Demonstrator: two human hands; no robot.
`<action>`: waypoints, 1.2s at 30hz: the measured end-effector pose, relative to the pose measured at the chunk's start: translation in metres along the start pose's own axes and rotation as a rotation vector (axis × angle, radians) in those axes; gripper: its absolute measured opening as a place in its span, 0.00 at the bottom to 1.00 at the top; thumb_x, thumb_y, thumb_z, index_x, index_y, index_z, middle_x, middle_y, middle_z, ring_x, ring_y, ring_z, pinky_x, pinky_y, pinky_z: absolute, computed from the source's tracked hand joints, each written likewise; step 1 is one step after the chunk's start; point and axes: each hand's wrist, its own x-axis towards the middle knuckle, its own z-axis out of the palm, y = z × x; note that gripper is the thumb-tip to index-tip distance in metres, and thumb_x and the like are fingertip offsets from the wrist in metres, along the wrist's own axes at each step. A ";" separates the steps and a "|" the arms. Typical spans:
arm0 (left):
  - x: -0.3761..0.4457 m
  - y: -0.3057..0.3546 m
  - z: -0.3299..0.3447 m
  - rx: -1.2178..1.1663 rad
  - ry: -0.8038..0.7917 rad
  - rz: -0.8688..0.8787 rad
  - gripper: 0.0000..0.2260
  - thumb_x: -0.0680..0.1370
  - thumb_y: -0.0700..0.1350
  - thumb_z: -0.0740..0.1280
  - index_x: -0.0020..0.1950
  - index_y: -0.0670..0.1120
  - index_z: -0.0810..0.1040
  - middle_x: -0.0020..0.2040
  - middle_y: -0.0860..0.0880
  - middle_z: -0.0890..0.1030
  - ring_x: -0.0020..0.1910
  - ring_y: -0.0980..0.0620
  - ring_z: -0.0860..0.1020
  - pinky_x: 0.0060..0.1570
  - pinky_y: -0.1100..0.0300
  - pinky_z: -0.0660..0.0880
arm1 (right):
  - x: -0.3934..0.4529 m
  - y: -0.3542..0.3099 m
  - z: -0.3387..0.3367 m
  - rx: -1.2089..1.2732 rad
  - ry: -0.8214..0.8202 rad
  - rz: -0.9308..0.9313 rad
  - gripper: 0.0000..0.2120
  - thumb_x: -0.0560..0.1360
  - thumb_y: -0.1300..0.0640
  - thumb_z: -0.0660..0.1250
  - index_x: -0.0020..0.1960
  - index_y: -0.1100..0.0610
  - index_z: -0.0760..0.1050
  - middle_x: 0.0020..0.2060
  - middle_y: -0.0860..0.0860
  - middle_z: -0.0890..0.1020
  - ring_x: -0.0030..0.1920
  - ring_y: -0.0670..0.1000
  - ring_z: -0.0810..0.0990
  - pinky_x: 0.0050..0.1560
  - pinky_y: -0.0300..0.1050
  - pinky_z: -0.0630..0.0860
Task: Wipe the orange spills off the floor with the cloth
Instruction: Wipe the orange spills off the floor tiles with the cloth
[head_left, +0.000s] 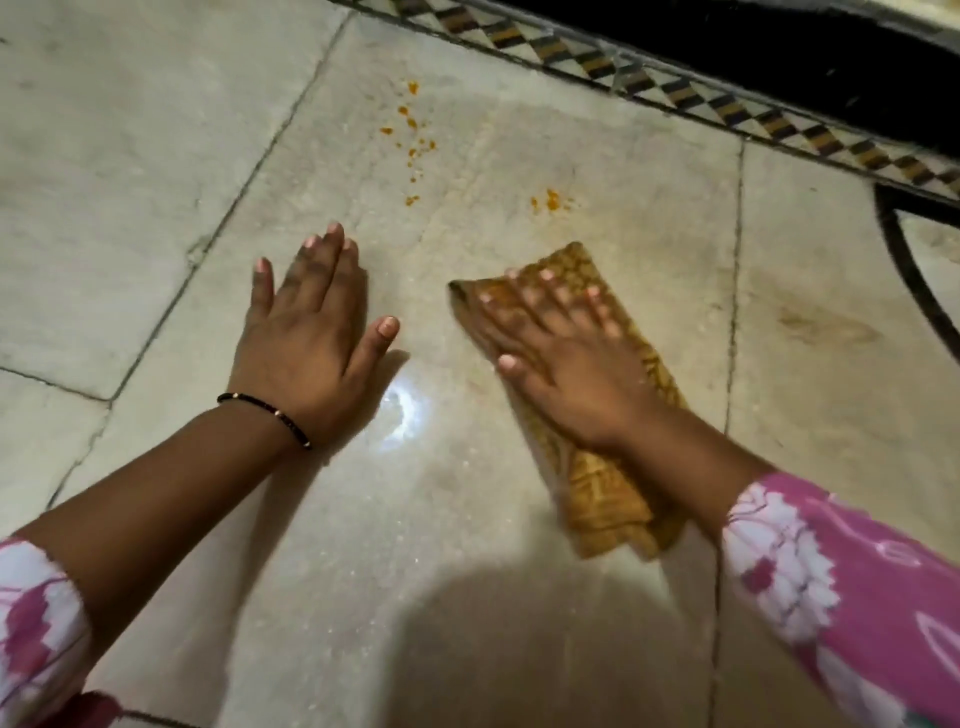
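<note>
A trail of small orange spills (413, 137) dots the pale marble floor (156, 156) above my left hand, and a smaller orange patch (550, 200) lies just beyond the cloth. The folded yellow-brown cloth (602, 488) lies flat on the floor, and my right hand (566, 358) presses down on its far half with the fingers spread. My left hand (306, 332) rests flat on the bare floor to the left, palm down, fingers apart, holding nothing. Part of the cloth is hidden under my right hand and wrist.
A patterned black, yellow and white tile border (727, 104) runs diagonally across the top right, with a dark area (779, 47) beyond it. A curved black inlay line (904, 270) marks the floor at the right. A brownish smear (826, 327) sits right of the cloth.
</note>
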 end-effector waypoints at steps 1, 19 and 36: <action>0.001 -0.015 -0.005 0.039 -0.001 -0.043 0.37 0.75 0.64 0.41 0.77 0.42 0.50 0.78 0.44 0.49 0.77 0.47 0.48 0.72 0.46 0.39 | 0.006 0.021 -0.005 -0.017 -0.004 0.008 0.27 0.77 0.38 0.42 0.76 0.39 0.43 0.77 0.44 0.47 0.77 0.51 0.44 0.73 0.54 0.39; 0.015 -0.055 -0.005 -0.048 -0.051 -0.246 0.29 0.78 0.53 0.47 0.77 0.45 0.51 0.78 0.49 0.51 0.76 0.53 0.50 0.74 0.51 0.43 | 0.152 -0.035 -0.023 0.010 -0.006 -0.005 0.27 0.80 0.43 0.45 0.77 0.45 0.41 0.78 0.49 0.44 0.77 0.53 0.43 0.73 0.56 0.39; 0.015 -0.054 -0.005 -0.037 -0.060 -0.276 0.31 0.77 0.59 0.49 0.77 0.46 0.53 0.78 0.49 0.52 0.76 0.53 0.50 0.74 0.52 0.43 | 0.180 -0.028 -0.031 0.046 -0.026 0.261 0.30 0.80 0.43 0.41 0.77 0.53 0.38 0.77 0.54 0.41 0.76 0.55 0.38 0.71 0.60 0.35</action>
